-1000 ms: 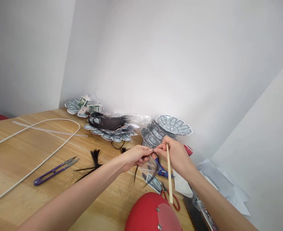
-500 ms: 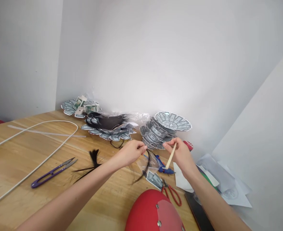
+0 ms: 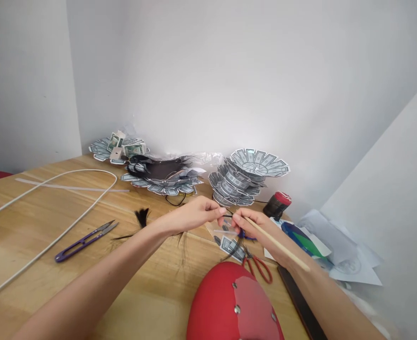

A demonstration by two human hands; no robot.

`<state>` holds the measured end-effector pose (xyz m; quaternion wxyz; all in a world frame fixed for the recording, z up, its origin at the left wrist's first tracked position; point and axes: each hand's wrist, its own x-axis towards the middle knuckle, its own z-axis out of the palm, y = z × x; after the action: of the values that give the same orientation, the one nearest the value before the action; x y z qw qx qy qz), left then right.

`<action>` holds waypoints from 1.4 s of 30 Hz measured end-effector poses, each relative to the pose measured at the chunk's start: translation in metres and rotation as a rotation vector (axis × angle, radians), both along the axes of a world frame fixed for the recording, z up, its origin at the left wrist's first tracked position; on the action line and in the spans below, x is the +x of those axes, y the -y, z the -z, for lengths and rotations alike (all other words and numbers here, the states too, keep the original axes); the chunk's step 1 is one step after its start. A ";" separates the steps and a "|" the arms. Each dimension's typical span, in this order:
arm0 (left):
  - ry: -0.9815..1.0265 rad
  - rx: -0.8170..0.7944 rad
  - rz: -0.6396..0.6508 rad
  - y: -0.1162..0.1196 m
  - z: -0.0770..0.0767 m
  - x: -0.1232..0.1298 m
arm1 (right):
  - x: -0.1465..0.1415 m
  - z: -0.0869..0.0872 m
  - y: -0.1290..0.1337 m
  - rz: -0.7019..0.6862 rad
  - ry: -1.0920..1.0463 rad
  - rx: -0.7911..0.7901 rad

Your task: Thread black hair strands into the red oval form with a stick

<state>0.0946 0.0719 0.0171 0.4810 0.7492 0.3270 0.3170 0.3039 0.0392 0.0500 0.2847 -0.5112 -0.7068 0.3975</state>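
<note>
My left hand (image 3: 206, 212) pinches one end of a thin lock of black hair (image 3: 228, 216), stretched above the table. Close beside it, my right hand (image 3: 251, 222) has its fingertips closed on the other end. A pale slim stick (image 3: 279, 243) also rests in the right hand and lies back over the wrist; its tip is hidden by the fingers. Loose black strands hang below both hands. In front of me stands a rounded red form (image 3: 212, 302) with a pinkish panel fixed by metal studs.
Purple thread snips (image 3: 84, 242) and a white cable (image 3: 48, 248) lie left. A black hair tuft (image 3: 142, 217) is nearby. Red-handled scissors (image 3: 261, 269) lie right of the form. Behind are stacked paper-banknote bowls (image 3: 237, 179), a hair-filled bowl (image 3: 166, 189) and a red-capped container (image 3: 279, 203).
My hands have come closer together, with the hair now held between both. The pale stick has swung from pointing down and forward to lying back along my right wrist. The view has shifted slightly.
</note>
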 end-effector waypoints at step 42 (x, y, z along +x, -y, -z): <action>0.683 -0.329 0.007 0.014 -0.001 0.019 | -0.014 0.036 0.014 0.111 -0.015 0.217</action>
<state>0.1138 0.0583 0.0178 0.6771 0.5142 0.1920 0.4902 0.2898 0.0250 0.0141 0.3652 -0.5129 -0.7142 0.3059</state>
